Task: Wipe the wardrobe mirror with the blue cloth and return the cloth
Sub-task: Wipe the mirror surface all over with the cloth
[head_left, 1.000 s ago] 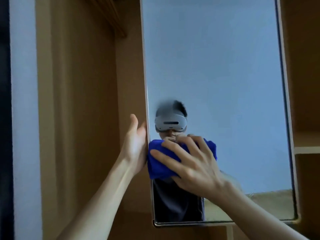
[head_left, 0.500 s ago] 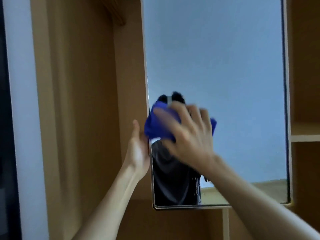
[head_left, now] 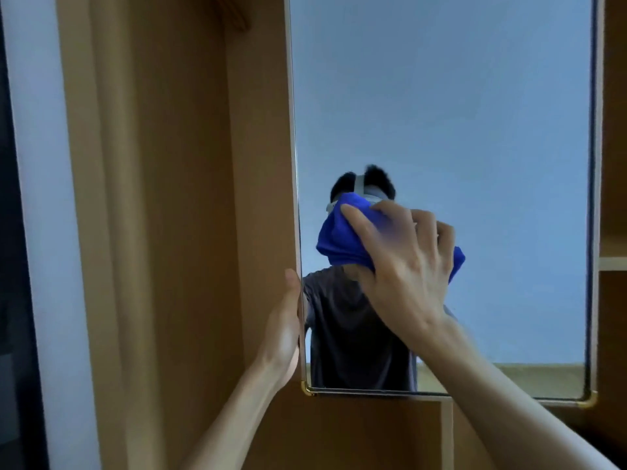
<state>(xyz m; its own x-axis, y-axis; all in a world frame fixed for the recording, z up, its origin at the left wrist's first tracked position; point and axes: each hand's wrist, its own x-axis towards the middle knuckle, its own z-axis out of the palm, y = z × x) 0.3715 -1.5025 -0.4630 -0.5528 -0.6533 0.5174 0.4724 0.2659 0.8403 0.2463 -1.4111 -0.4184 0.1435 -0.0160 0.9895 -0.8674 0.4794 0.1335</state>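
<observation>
Right hand [head_left: 405, 266] presses blue cloth [head_left: 342, 237] against mirror [head_left: 441, 113], fingers spread.

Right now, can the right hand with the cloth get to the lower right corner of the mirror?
Probably yes. The right hand presses the blue cloth on the mirror, and the glass toward that corner shows nothing in the way.

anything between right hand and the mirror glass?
Yes, the bunched blue cloth, pressed on the mirror by the right hand, per the head view.
</observation>
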